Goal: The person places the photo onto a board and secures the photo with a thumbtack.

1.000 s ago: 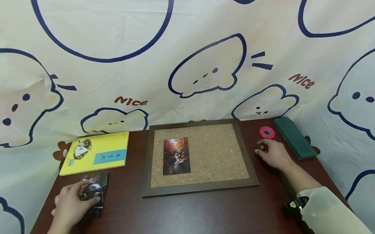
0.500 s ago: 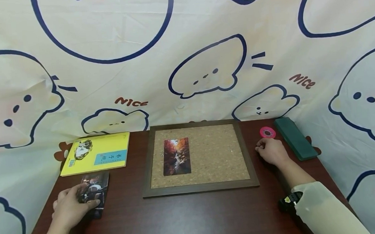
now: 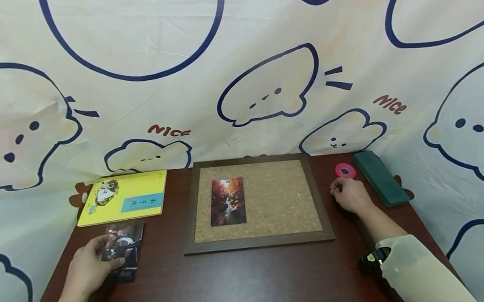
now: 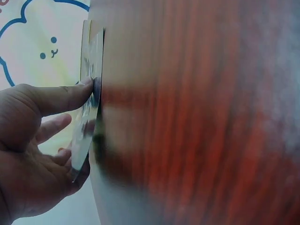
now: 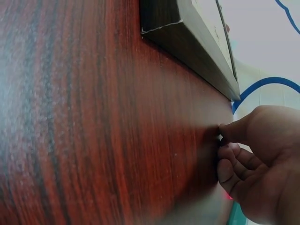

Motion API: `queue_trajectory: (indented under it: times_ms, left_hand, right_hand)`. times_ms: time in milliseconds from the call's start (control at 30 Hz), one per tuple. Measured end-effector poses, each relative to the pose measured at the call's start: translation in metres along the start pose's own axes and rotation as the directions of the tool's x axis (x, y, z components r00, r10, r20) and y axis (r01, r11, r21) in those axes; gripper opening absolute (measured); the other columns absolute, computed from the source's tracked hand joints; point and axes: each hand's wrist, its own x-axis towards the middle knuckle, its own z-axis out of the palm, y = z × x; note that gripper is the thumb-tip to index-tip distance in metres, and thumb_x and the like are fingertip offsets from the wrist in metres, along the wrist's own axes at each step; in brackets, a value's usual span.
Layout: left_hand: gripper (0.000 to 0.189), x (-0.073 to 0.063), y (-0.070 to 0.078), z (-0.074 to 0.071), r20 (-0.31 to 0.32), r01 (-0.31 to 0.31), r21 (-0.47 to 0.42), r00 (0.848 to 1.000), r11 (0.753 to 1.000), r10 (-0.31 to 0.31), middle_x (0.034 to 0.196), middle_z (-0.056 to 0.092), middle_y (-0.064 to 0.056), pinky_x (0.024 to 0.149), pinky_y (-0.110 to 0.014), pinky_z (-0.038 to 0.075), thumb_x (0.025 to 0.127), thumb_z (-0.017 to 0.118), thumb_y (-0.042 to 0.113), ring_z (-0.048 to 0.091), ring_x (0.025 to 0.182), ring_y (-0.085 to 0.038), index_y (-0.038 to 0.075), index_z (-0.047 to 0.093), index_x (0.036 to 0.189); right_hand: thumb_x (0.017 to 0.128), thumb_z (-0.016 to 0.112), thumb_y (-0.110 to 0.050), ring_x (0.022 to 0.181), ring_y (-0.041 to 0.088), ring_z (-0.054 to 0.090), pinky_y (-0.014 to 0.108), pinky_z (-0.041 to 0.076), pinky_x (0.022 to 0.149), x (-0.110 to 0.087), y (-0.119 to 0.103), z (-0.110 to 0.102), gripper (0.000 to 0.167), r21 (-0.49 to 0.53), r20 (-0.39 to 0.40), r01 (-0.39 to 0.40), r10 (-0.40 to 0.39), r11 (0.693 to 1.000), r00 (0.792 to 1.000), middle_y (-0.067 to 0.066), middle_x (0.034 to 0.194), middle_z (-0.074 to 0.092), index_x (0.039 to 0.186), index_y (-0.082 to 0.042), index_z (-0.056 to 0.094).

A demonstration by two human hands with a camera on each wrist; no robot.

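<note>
Holding a dark, shiny picture card (image 3: 125, 245) in the left hand (image 3: 86, 267), seen from the head, just in front of a flat yellow book (image 3: 123, 196). Having the right hand (image 3: 351, 195) next to a round pink ring (image 3: 339, 171), right of a brown-framed cork board (image 3: 275, 198). From the left wrist, gripping the card by its edges. From the right wrist, bending the fingers (image 5: 226, 171) in close together; cannot tell if holding anything.
</note>
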Motion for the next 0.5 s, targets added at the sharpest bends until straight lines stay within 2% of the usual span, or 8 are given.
queue_trajectory:
  times_ms: [100, 267, 500]
  left_hand:
    - [0.092, 0.001, 0.001, -0.002, 0.027, 0.000, 0.000, 1.000, 1.000, 0.000, 0.147, 0.039, -0.041, 0.095, -0.071, 0.039, 0.079, 0.089, 0.025, 0.045, 0.121, -0.058, -0.006, 0.039, 0.150]
    - [0.088, 0.001, 0.007, -0.003, 0.042, -0.026, -0.029, 0.999, 0.999, 0.027, 0.146, 0.041, -0.039, 0.085, -0.061, 0.045, 0.081, 0.088, 0.023, 0.053, 0.110, -0.050, -0.004, 0.040, 0.151]
    - [0.091, 0.001, 0.017, -0.004, 0.064, -0.063, -0.088, 0.996, 0.994, 0.069, 0.151, 0.037, -0.039, 0.093, -0.066, 0.042, 0.084, 0.087, 0.027, 0.047, 0.121, -0.052, -0.003, 0.037, 0.154]
  right_hand:
    - [0.099, 0.063, -0.014, 0.077, 0.026, 0.062, 0.046, 0.052, 0.073, -0.001, -0.001, 0.000, 0.012, -0.006, -0.011, 0.020, -0.020, 1.000, 1.000, 0.008, 0.087, 0.071, 0.098, -0.006, 0.072]
    - [0.099, 0.063, -0.013, 0.076, 0.025, 0.061, 0.046, 0.051, 0.071, -0.003, 0.000, -0.001, 0.011, -0.008, -0.023, 0.035, -0.035, 0.999, 0.999, 0.006, 0.085, 0.071, 0.096, -0.007, 0.072]
    - [0.100, 0.063, -0.014, 0.080, 0.027, 0.061, 0.047, 0.052, 0.074, -0.005, -0.002, -0.001, 0.012, 0.016, -0.016, 0.027, -0.027, 0.999, 1.000, 0.008, 0.089, 0.071, 0.099, -0.007, 0.072]
